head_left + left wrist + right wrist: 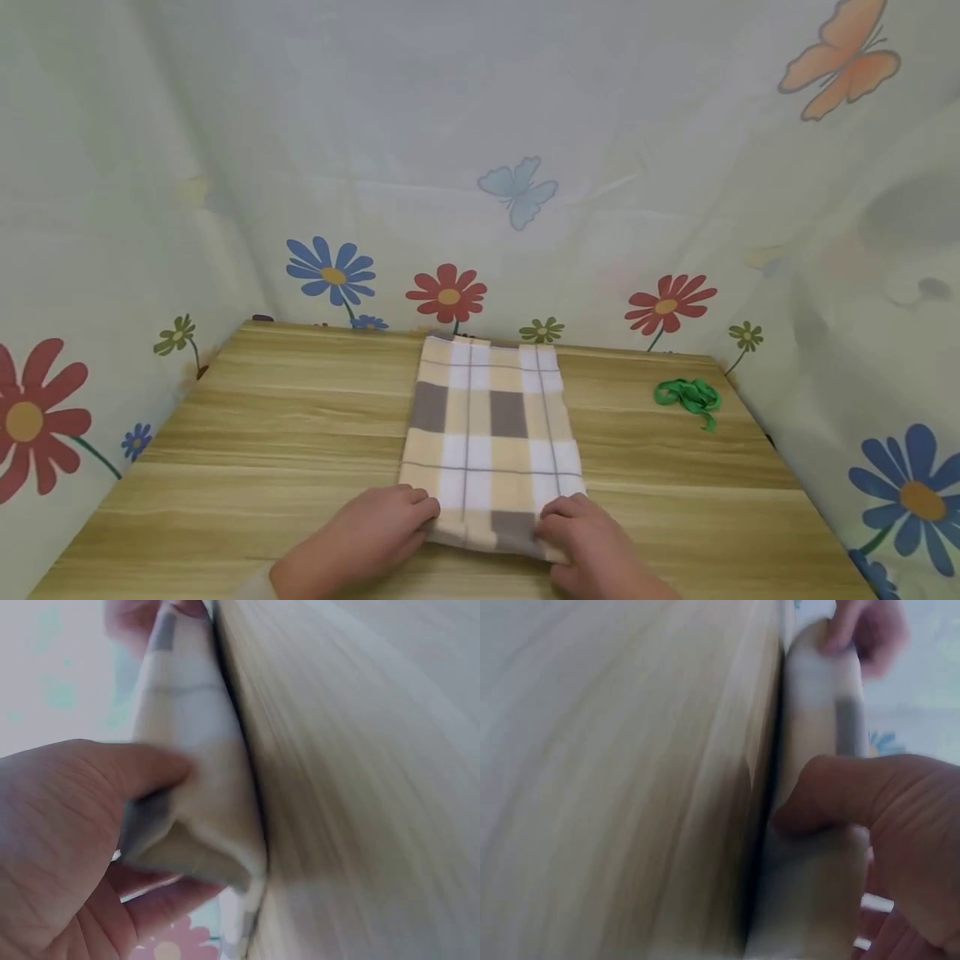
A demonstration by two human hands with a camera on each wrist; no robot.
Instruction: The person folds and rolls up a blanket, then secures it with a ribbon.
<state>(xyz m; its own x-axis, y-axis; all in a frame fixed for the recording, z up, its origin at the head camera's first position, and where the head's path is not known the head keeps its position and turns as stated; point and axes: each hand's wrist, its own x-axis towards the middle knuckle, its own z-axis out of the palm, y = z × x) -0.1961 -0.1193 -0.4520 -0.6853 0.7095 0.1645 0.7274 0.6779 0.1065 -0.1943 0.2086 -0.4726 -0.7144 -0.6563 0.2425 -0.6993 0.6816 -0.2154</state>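
A plaid cloth (480, 450) in white, cream and grey-brown lies lengthwise on the wooden table (300, 417), folded into a narrow strip. At its near left corner, my left hand (382, 527) grips the edge; the left wrist view shows the thumb on the folded cloth (214, 761) and fingers beneath. My right hand (592, 542) pinches the near right corner. In the right wrist view the thumb of that hand (900, 802) presses on the rolled-looking near edge, which is blurred. The cloth's near edge is slightly lifted off the table.
A bundled green ribbon (688, 397) lies at the table's back right. Pale curtains (420, 125) printed with flowers and butterflies surround the table at the back and both sides. The cloth's far end reaches the table's back edge.
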